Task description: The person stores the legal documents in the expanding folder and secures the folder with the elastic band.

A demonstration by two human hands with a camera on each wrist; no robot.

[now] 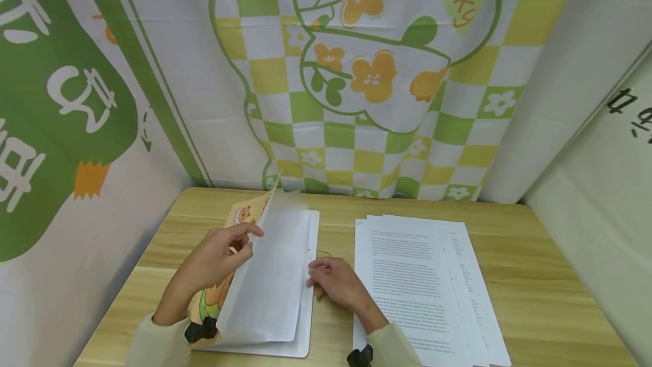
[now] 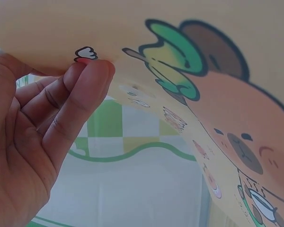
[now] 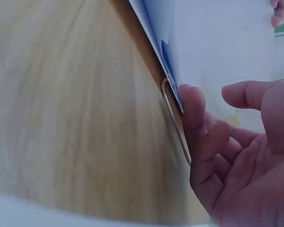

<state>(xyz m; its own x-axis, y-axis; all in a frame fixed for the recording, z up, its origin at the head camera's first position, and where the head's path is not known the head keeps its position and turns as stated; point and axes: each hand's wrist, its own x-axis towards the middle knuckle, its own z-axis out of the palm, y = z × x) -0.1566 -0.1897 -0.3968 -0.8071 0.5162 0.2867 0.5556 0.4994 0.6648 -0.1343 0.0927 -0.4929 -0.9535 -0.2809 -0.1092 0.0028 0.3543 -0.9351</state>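
A folder with a tan cartoon-animal cover [image 1: 219, 293] lies on the left half of the table, its cover raised and tilted to the left. Between thumb and fingers my left hand [image 1: 224, 254] pinches the cover's free edge; the left wrist view has the printed side [image 2: 236, 113] close up. Whitish inner sheets [image 1: 272, 276] stand partly lifted beneath the cover. At the folder's right edge is my right hand [image 1: 336, 282], fingertips by the rim and thumb held apart from the bent fingers. A thin elastic cord [image 3: 173, 120] loops out from that edge, beside the fingers.
To the right of the folder lies a loosely fanned stack of printed sheets [image 1: 407, 287]. The wooden table [image 1: 540, 299] backs onto a hanging patterned cloth [image 1: 351, 152], and pale cloth hangs at both sides.
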